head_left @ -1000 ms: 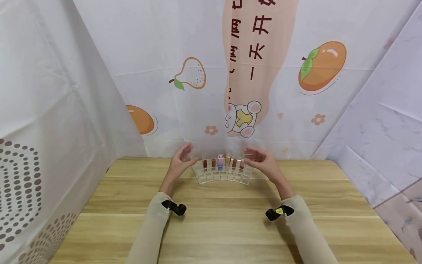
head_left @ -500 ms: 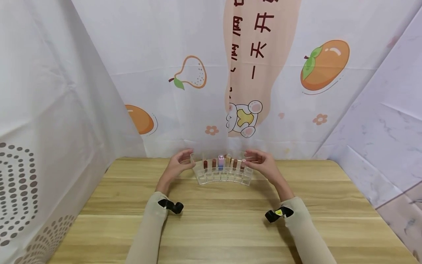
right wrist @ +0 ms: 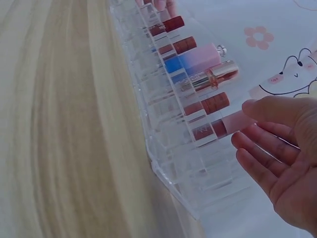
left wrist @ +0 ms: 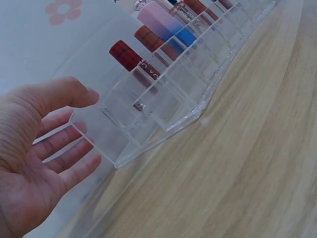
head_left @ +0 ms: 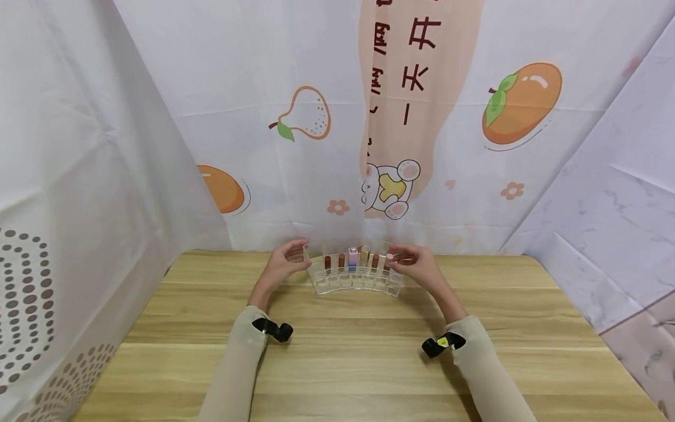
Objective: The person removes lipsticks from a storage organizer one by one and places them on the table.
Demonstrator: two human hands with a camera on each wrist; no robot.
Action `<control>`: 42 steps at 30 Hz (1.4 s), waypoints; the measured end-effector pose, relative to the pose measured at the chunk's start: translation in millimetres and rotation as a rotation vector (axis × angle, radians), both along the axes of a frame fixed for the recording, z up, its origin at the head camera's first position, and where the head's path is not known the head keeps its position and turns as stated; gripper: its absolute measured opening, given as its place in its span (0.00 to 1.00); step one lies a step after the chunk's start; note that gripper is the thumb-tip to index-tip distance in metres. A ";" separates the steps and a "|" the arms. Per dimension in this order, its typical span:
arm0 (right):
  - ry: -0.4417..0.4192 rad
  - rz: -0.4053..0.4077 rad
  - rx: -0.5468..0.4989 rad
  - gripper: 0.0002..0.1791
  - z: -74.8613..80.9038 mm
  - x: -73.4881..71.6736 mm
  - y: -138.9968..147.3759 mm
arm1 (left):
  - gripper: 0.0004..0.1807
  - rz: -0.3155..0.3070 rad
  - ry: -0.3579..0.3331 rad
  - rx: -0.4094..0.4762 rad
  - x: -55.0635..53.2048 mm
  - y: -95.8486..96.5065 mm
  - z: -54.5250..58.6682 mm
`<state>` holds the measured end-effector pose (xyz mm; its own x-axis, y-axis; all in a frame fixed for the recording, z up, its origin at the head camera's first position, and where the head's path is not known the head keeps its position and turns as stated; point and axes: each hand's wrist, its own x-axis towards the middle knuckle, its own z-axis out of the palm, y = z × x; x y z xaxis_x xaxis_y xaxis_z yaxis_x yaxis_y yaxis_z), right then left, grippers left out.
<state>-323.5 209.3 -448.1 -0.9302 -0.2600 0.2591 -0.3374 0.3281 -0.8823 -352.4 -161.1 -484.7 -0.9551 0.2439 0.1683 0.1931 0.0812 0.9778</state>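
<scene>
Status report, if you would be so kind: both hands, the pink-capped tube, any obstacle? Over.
Left hand at left end of clear stand. Right hand pinching pink-capped tube, lower end in stand. Brown-capped tube close alongside; no obstacle visible.

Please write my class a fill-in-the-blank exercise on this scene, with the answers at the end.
1. The clear holder bears ____ tubes.
2. The tube nearest the right hand is topped in ____.
3. The dark red tube stands nearest the person's ____ hand.
4. The widest tube fades from pink to ____.

Missing words: six; pink; left; blue.
</scene>
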 end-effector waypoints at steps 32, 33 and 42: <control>0.055 -0.001 0.029 0.20 27.5 21.8 -18.4 | 0.33 0.030 0.019 0.012 14.8 5.4 15.8; 0.056 0.000 0.031 0.20 27.6 21.7 -18.6 | 0.33 0.031 0.020 0.013 14.6 5.3 15.2; 0.053 -0.011 0.028 0.20 27.1 22.4 -16.5 | 0.32 0.028 0.005 0.001 10.6 6.5 10.9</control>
<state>-301.1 192.8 -421.0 -0.9183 -0.2574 0.3010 -0.3796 0.3561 -0.8538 -341.8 -154.6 -473.8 -0.9606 0.2172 0.1734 0.1957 0.0853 0.9770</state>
